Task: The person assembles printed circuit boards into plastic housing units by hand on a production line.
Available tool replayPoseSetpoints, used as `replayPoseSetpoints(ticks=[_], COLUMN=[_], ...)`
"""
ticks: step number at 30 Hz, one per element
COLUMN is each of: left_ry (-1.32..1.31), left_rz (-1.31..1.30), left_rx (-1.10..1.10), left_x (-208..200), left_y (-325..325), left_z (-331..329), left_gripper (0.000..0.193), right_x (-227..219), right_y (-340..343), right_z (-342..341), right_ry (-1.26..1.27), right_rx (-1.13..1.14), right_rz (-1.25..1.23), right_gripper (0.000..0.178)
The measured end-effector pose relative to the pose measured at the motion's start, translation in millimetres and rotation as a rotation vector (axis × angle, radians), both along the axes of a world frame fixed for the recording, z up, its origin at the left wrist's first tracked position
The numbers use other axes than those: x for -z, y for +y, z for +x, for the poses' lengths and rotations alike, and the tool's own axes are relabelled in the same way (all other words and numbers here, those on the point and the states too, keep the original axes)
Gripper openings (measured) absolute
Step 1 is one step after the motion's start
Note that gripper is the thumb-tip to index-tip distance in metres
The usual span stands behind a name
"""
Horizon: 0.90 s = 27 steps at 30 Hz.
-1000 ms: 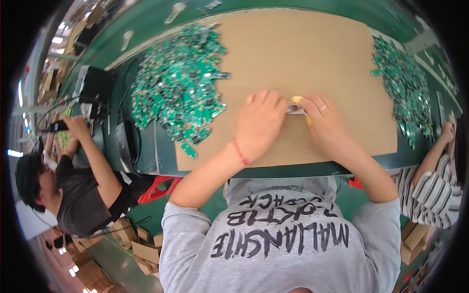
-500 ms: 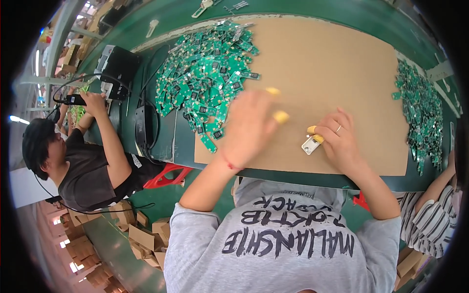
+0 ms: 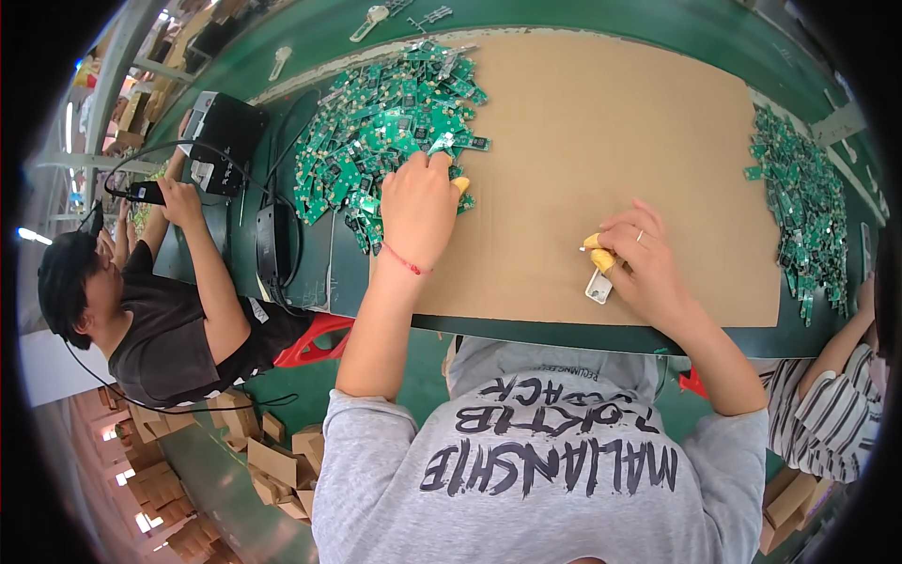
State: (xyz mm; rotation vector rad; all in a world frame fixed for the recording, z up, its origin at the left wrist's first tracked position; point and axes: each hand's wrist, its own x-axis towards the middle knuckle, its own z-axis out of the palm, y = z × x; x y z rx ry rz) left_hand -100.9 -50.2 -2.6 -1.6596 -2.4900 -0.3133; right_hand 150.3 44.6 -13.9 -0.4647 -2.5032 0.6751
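My left hand reaches to the right edge of a large pile of small green circuit boards. Its fingertips touch a board there, while the thumb, in a yellow finger cot, stands apart from the fingers. Over the lower right of the brown cardboard sheet, my right hand is closed on a small white rectangular tray-like piece. Yellow finger cots cover its thumb and index finger. One end of the white piece is hidden under those fingers.
A second pile of circuit boards lies at the right. Left of the big pile are a black adapter with cables and a black box-shaped device. A co-worker in dark clothes sits at the left; a striped sleeve shows at the right.
My left hand has moved left and away from me, from over the cardboard to the board pile. In my right hand, the white piece has turned more upright in the picture.
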Motion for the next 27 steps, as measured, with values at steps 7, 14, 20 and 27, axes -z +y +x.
replayPoseSetpoints(ticks=[7,14,20,27], left_ry=[0.159,0.024,-0.197,-0.561], left_rz=[-0.128,0.159,0.165,0.328], left_rx=[0.120,0.151,0.133,0.030], left_x=[-2,9,5,-1], left_y=[-1,-3,-7,-11], left_z=[1,1,-5,-7], left_gripper=[0.008,0.025,0.033,0.017], right_x=[-1,2,4,4], right_y=[-1,0,0,-1], right_z=[4,3,1,1], right_ry=[-0.005,0.008,0.019,0.034], right_rx=[0.001,0.016,0.028,0.024], right_rz=[-0.063,-0.050,-0.037,-0.028], right_gripper=[0.009,0.012,0.013,0.013])
